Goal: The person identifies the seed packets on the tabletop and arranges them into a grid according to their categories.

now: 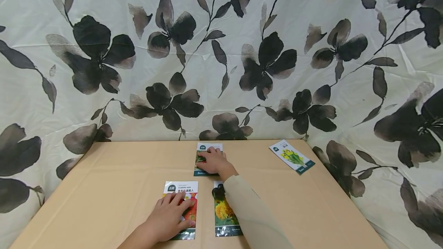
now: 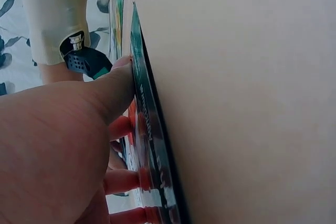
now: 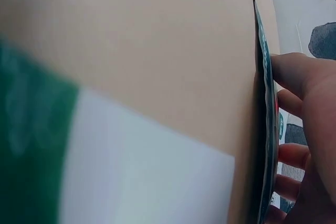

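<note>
My left hand (image 1: 169,214) rests on a flower seed packet (image 1: 184,185) with red blooms, its fingers spread over the print. In the left wrist view the thumb and fingertips touch the face of that packet (image 2: 149,114), which lies along the table. Farther back, my right hand (image 1: 215,162) lies over another seed packet (image 1: 202,147), covering most of its picture. Seen from the right wrist, thumb and fingertips touch this packet's (image 3: 268,82) upper face. Partly under the right forearm is a yellow-flower seed packet (image 1: 223,214).
A seed packet with small yellow flowers (image 1: 292,156) lies tilted at the table's back right. The tan table (image 1: 104,191) ends at a floral cloth (image 1: 221,72). A blurred green-and-white surface (image 3: 147,166) fills the near part of the right wrist view.
</note>
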Available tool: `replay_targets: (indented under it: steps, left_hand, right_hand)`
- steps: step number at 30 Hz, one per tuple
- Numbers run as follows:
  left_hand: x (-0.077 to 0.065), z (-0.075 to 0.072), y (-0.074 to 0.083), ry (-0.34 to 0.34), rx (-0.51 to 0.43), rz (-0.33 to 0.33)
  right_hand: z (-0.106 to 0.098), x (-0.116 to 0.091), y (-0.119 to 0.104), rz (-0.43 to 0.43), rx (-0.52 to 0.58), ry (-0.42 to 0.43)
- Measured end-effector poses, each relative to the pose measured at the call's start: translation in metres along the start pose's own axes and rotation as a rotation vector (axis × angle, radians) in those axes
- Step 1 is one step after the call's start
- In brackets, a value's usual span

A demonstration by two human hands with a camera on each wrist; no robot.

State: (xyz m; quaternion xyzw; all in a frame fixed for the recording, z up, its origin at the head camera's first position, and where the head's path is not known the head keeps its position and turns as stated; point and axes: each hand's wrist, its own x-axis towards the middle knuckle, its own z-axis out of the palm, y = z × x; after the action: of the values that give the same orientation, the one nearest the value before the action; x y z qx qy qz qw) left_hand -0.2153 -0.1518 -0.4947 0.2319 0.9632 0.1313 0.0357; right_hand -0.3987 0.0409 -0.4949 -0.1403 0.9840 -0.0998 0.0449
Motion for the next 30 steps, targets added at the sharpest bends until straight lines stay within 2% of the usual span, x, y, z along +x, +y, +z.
replay_targets:
  steps: [13, 22, 30]
  left_hand:
    - [0.0, 0.0, 0.001, -0.008, 0.018, -0.012]
    - [0.001, 0.0, 0.0, -0.016, 0.016, -0.019]
    - [0.001, 0.001, 0.0, -0.008, 0.015, -0.013]
  right_hand:
    - [0.002, 0.006, -0.005, 0.003, 0.017, -0.015]
    - [-0.008, 0.005, -0.013, 0.007, 0.022, -0.054]
    - [-0.009, 0.011, -0.016, 0.029, -0.002, -0.074]
